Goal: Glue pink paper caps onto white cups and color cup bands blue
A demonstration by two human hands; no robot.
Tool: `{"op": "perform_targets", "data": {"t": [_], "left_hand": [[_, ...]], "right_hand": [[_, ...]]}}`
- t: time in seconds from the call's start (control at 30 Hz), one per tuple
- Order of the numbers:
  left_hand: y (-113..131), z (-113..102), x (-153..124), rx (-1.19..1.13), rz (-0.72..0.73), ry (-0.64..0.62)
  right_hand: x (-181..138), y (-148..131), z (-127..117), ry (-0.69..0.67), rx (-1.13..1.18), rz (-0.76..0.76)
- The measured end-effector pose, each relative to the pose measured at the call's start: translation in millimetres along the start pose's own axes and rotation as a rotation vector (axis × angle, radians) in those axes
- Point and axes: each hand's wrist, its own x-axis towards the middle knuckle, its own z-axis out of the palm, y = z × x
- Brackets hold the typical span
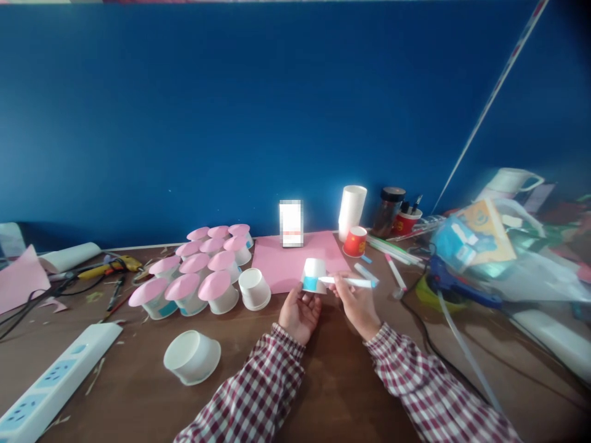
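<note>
My left hand (299,312) holds a small white paper cup (314,274) upside down above the brown table; the cup has a blue band along its lower edge. My right hand (357,304) is closed round a white marker with a blue end (348,282), whose tip touches the cup's side. Both sleeves are red-and-white check. Behind the cup lies a pink paper sheet (286,264).
Several cups with pink cone tops (198,277) cluster at left, with two plain white cups (254,288) (192,356) nearby. A power strip (50,381) lies front left. A cup stack (351,210), red cups, pens, a blue glue gun (455,286) and cables crowd the right.
</note>
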Motion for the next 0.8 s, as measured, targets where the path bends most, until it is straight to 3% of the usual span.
{"op": "perform_targets", "data": {"t": [0.8], "left_hand": [[-1.0, -0.6, -0.5, 0.055, -0.011, -0.010]], "right_hand": [[0.1, 0.1, -0.1, -0.008, -0.009, -0.035]]}}
